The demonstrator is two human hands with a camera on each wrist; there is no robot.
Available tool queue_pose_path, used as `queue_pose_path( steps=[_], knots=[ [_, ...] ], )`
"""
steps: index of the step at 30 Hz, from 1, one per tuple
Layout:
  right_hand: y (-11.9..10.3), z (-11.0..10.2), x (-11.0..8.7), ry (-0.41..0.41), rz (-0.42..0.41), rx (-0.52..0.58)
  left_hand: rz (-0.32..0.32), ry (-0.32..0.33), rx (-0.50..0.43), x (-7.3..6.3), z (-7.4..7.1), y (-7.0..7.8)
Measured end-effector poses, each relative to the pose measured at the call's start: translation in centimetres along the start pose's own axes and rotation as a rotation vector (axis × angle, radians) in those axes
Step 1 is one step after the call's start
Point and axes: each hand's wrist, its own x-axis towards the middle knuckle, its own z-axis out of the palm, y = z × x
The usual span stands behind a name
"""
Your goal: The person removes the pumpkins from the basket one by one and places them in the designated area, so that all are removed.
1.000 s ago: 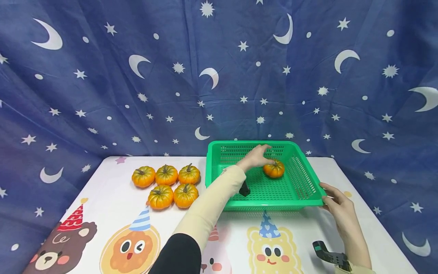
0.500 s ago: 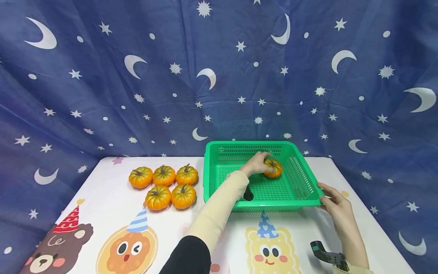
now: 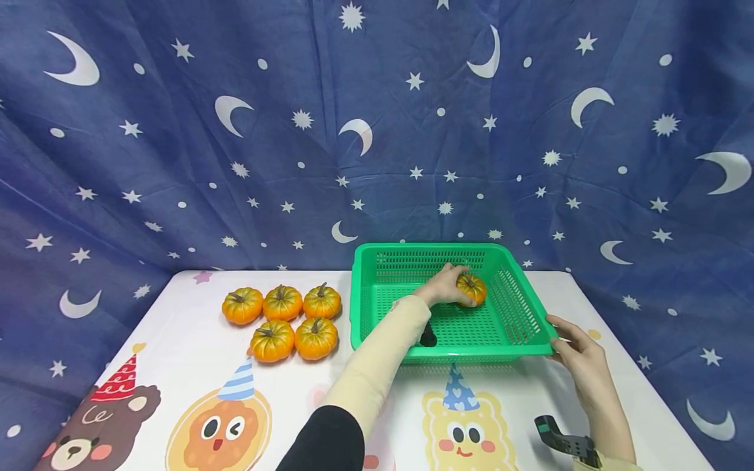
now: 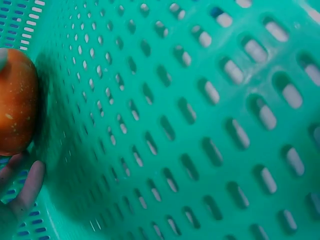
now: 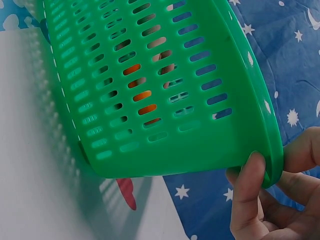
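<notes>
Inside the green plastic basket, my left hand grips a small orange pumpkin, with the fingers on its far side and the thumb on the near side. Close up in the left wrist view, that pumpkin sits at the left edge near the basket's slotted wall, with fingertips just below it. My right hand pinches the basket's near right corner. In the right wrist view, the thumb and fingers of the right hand hold the rim from both sides, and orange shows through the slots.
Several pumpkins stand in two rows on the table left of the basket. The table cover carries printed cartoon figures. A blue curtain with moons and stars hangs right behind the table.
My left hand has lowered slightly and its fingers have closed around the pumpkin. My right hand keeps its hold on the corner. The head view has shifted a little.
</notes>
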Motion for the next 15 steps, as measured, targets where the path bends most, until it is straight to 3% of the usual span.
queue_pose_path(
  steps=[3,10,15],
  knots=[
    [0.5,0.0,0.2,0.011,-0.008,0.029,0.002,0.000,0.015,0.0,0.0,0.1],
    [-1.4,0.0,-0.8,-0.014,0.007,-0.003,0.027,-0.001,0.011,-0.1,0.0,0.0],
    [-1.3,0.1,-0.7,-0.003,0.024,-0.008,0.026,0.003,0.025,0.0,0.1,0.0]
  ],
)
